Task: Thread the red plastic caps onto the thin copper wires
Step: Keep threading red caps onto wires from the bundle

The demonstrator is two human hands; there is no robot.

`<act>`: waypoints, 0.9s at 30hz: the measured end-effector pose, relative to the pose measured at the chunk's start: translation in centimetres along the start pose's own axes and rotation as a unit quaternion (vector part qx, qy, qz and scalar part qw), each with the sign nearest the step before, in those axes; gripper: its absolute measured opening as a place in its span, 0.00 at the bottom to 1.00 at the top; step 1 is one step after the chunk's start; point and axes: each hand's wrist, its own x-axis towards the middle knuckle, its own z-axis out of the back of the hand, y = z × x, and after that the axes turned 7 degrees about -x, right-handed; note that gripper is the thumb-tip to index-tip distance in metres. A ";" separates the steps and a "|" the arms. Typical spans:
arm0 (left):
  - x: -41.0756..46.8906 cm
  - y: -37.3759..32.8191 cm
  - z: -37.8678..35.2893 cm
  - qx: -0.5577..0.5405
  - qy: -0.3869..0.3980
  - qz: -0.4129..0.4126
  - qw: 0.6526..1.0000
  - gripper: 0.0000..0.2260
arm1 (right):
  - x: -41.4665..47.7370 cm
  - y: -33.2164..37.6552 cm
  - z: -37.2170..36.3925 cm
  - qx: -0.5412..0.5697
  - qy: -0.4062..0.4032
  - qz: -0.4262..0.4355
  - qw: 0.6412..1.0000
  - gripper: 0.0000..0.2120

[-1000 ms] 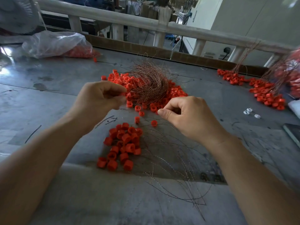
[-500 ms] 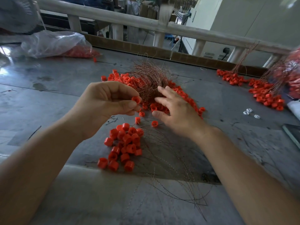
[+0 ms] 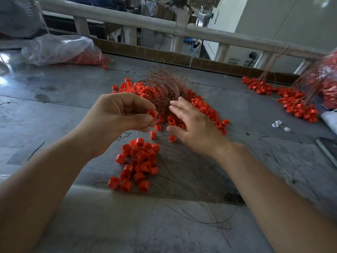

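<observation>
Blur smears the far right edge of the head view, where a heap of red caps and wires (image 3: 322, 83) is cut off by the frame and cannot be read clearly. A crumpled clear plastic bag (image 3: 58, 49) at far left veils more red pieces inside it, showing them only as a haze. A flat dark object (image 3: 328, 148) at the right edge is cut off and I cannot tell what it is. Whether any wire passes through the cap in the fingers is too fine to make out.

The left hand (image 3: 116, 123) is curled, thumb and forefinger pinching one small red ribbed plastic cap (image 3: 152, 113), a short hollow cylinder. The right hand (image 3: 194, 126) is released, fingers spread flat and grasping nothing, its fingertips touching the tangled nest of thin copper wires (image 3: 166, 90), which sits on a loose scatter of red caps (image 3: 204, 108) and hides part of it. Nearer the body lies a tight cluster of red caps (image 3: 137, 161), with hair-thin wire tails (image 3: 191, 194) fanning from it toward the near edge. The grey scuffed metal bench (image 3: 63, 92) looks dull and stained. Three small white plastic pieces (image 3: 279, 125) lie well apart to the right, beside another spread of red caps with wires (image 3: 295, 105). A pale rounded railing (image 3: 145, 24) runs behind.
</observation>
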 end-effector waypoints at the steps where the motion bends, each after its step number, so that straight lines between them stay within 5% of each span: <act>1: 0.0 0.0 0.0 0.001 0.000 0.000 1.000 0.10 | 0.0 0.0 0.0 0.007 -0.013 0.000 1.000 0.27; 10: -0.1 0.1 0.0 0.016 0.004 0.008 1.000 0.10 | -0.3 0.4 0.5 0.074 -0.175 -0.009 0.982 0.05; 27: -0.3 0.2 0.1 0.019 0.003 -0.001 1.000 0.12 | -2.3 2.5 2.7 0.108 -0.291 0.046 0.949 0.04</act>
